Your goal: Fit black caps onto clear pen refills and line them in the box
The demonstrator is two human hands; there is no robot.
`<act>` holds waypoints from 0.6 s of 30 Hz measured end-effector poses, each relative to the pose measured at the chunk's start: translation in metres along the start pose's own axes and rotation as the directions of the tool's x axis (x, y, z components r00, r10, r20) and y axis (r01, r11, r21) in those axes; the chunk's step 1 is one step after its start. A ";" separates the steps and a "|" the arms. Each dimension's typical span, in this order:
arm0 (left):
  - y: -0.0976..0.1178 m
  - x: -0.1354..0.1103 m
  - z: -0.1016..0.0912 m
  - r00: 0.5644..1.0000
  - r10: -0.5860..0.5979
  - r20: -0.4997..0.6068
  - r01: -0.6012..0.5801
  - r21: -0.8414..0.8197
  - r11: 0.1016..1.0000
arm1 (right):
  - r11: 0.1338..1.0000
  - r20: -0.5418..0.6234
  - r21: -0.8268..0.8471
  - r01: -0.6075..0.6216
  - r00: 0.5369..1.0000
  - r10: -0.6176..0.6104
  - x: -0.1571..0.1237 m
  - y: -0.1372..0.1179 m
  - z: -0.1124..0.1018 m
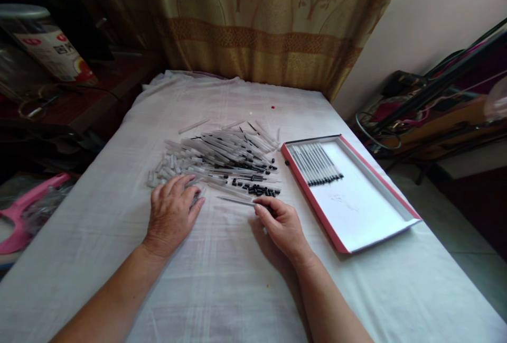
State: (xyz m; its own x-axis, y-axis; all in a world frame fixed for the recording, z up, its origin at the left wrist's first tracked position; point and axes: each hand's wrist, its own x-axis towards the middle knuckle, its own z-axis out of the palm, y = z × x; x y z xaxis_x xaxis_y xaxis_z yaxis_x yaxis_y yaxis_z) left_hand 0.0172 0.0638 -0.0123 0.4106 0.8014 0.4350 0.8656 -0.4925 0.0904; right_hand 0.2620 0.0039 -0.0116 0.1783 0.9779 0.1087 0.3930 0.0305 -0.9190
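Observation:
My right hand (281,224) pinches one end of a slim pen (235,200) between thumb and fingers, its pointed end toward the left. My left hand (170,211) rests at the near left edge of the pile, thumb and forefinger bent around a clear pen cap (197,195), partly hidden by the fingers. Beside that hand lies a heap of clear pen caps (164,166). Clear pen barrels (222,145) and dark-filled refills (253,176) are piled beyond. Small black plugs (259,189) cluster just past the right hand.
To the right lies a shallow red-edged box lid (368,216), with a row of assembled pens (315,163) at its far left. A white cloth covers the table (222,279). A labelled jar (51,47) and a pink plastic object (27,213) are at the left.

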 end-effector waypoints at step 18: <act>0.010 -0.009 -0.005 0.995 0.059 -0.077 -0.075 -0.229 0.971 | 0.996 0.001 0.078 -0.033 0.999 0.034 0.000 -0.005 -0.003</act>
State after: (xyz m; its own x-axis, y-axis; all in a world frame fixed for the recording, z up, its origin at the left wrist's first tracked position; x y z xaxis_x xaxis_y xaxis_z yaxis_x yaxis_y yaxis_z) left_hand 0.0205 0.0501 -0.0103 0.4375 0.7422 0.5077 0.7436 -0.6161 0.2598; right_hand 0.2624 0.0035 -0.0057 0.1906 0.9786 0.0775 0.3150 0.0138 -0.9490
